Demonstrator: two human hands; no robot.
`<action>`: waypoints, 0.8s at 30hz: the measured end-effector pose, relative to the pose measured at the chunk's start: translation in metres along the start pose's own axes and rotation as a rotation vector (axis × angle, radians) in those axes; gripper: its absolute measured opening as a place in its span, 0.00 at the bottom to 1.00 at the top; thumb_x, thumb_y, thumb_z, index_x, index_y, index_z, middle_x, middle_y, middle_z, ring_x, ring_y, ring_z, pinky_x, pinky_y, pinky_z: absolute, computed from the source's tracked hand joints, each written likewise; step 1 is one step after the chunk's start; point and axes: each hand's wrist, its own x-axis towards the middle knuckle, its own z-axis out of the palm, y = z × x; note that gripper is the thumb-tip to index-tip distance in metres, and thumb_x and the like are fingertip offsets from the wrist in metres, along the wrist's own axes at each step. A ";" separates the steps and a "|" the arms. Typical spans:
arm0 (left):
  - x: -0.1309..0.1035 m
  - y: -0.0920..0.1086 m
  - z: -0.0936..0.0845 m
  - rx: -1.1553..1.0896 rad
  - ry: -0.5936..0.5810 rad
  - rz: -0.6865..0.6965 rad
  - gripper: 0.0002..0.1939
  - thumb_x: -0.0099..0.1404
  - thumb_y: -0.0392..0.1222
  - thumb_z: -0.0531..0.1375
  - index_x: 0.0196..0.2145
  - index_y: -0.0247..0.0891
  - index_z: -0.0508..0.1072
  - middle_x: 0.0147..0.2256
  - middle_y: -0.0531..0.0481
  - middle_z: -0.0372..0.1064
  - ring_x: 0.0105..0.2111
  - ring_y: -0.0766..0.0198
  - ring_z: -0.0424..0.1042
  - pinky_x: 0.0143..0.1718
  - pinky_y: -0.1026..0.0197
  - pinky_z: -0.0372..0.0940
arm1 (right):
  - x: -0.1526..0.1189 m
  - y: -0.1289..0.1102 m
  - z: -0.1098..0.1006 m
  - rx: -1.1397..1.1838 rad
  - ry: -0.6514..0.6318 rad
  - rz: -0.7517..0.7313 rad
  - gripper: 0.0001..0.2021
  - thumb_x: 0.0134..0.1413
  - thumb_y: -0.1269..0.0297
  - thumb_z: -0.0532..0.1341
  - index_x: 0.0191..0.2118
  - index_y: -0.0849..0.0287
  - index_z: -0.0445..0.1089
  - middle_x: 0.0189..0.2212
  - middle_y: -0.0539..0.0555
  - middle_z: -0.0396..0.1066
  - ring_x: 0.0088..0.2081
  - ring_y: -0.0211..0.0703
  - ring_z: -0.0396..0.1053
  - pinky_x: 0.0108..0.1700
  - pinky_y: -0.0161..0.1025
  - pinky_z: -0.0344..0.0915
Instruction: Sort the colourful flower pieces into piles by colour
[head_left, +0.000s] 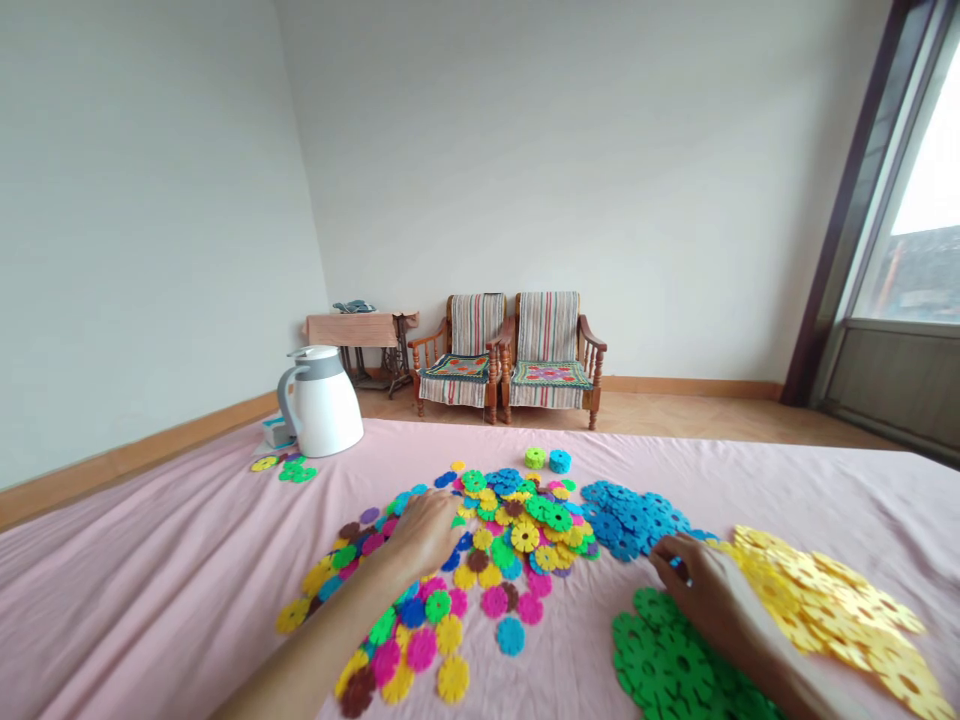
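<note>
My left hand point(426, 532) reaches over a spread of small snowflake-shaped plastic discs point(525, 537) in mixed colours. Its back faces me, and its fingertips are hidden on the far side, by the discs. My right hand point(694, 570) is curled, thumb and fingers brought together, between three sorted heaps. A patch of blue shows between its fingers, too small to name. Beyond it lie large blue discs point(626, 520). Below it are large green discs point(656, 650), partly covered by my wrist. Large yellow discs point(825, 605) spread out to its right.
All this lies on a pink cloth point(225, 560). At the back stand a short green stack point(535, 458) and a blue stack point(559, 461). A white jug point(326, 405) is at the far left, beside a few loose discs point(298, 469). Two wooden armchairs point(549, 335) stand beyond.
</note>
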 end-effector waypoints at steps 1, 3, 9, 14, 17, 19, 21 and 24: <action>0.009 0.001 0.003 -0.030 -0.011 0.010 0.17 0.58 0.39 0.55 0.46 0.39 0.69 0.47 0.43 0.68 0.48 0.54 0.65 0.49 0.55 0.57 | 0.000 -0.001 0.000 -0.001 0.004 -0.001 0.15 0.54 0.58 0.47 0.26 0.56 0.67 0.24 0.51 0.68 0.27 0.40 0.65 0.32 0.36 0.58; 0.030 0.002 0.010 -0.056 -0.037 0.011 0.20 0.58 0.39 0.55 0.50 0.39 0.66 0.51 0.44 0.65 0.51 0.57 0.63 0.52 0.59 0.55 | 0.000 -0.001 0.000 -0.003 0.013 0.001 0.15 0.54 0.58 0.47 0.25 0.57 0.67 0.24 0.51 0.68 0.27 0.40 0.65 0.32 0.36 0.57; 0.085 -0.009 0.026 -0.096 -0.103 -0.097 0.25 0.54 0.44 0.58 0.51 0.39 0.65 0.51 0.41 0.65 0.51 0.50 0.63 0.48 0.54 0.59 | 0.000 0.003 0.004 0.005 0.024 0.002 0.15 0.54 0.58 0.48 0.25 0.56 0.67 0.23 0.51 0.69 0.26 0.40 0.65 0.30 0.35 0.56; 0.081 -0.013 0.026 -0.186 -0.118 -0.014 0.09 0.52 0.42 0.59 0.33 0.42 0.74 0.38 0.50 0.74 0.41 0.56 0.69 0.43 0.60 0.61 | 0.000 -0.001 0.000 0.009 0.014 0.018 0.15 0.54 0.59 0.48 0.25 0.56 0.67 0.23 0.51 0.69 0.26 0.39 0.65 0.31 0.35 0.56; 0.062 -0.007 0.021 -0.273 -0.081 0.069 0.15 0.51 0.38 0.59 0.39 0.40 0.74 0.39 0.49 0.73 0.41 0.57 0.69 0.42 0.63 0.61 | -0.001 -0.004 -0.001 0.025 0.011 0.012 0.15 0.53 0.59 0.48 0.25 0.56 0.68 0.24 0.51 0.70 0.27 0.39 0.66 0.31 0.35 0.56; 0.049 -0.001 0.018 -0.331 -0.052 0.098 0.19 0.50 0.35 0.58 0.42 0.40 0.73 0.41 0.50 0.73 0.40 0.59 0.69 0.42 0.64 0.61 | 0.000 -0.004 0.000 0.032 0.019 0.008 0.15 0.53 0.58 0.49 0.26 0.56 0.69 0.24 0.51 0.70 0.26 0.39 0.66 0.31 0.35 0.56; 0.039 0.003 0.015 -0.383 -0.025 0.104 0.19 0.48 0.33 0.58 0.41 0.39 0.73 0.38 0.51 0.73 0.36 0.60 0.69 0.39 0.64 0.61 | 0.000 -0.003 0.002 0.031 0.027 0.008 0.15 0.53 0.58 0.49 0.26 0.56 0.69 0.24 0.51 0.70 0.27 0.40 0.66 0.31 0.35 0.57; 0.030 0.006 0.010 -0.459 0.020 0.086 0.14 0.48 0.32 0.56 0.34 0.36 0.74 0.31 0.52 0.73 0.31 0.63 0.69 0.35 0.65 0.61 | 0.000 -0.002 0.003 0.030 0.023 0.006 0.15 0.53 0.58 0.48 0.26 0.56 0.69 0.24 0.51 0.70 0.27 0.40 0.66 0.31 0.35 0.57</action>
